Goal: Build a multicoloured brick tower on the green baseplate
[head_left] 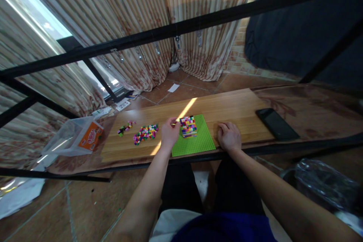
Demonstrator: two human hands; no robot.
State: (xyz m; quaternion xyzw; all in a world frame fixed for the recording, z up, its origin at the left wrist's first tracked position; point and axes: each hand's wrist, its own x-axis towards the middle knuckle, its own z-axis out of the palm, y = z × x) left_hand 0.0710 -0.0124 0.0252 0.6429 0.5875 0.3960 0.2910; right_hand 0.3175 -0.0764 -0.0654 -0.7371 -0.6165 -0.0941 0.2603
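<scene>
A block built of many-coloured toy bricks stands on a green studded baseplate. My left hand is at the left side of the built block, its thumb and fingertips pinched together. Whatever lies between those fingertips is too small to make out. To the right of the baseplate, my right hand rests on the wooden board with its fingers curled in and nothing visible in them. Left of my left hand lies a spread of loose coloured bricks, with a smaller group of bricks farther left.
The wooden board lies across a cloth-covered table. A black phone is at its right end. A clear plastic box with an orange label stands on the left. A dark metal bar crosses beyond the board, before curtains.
</scene>
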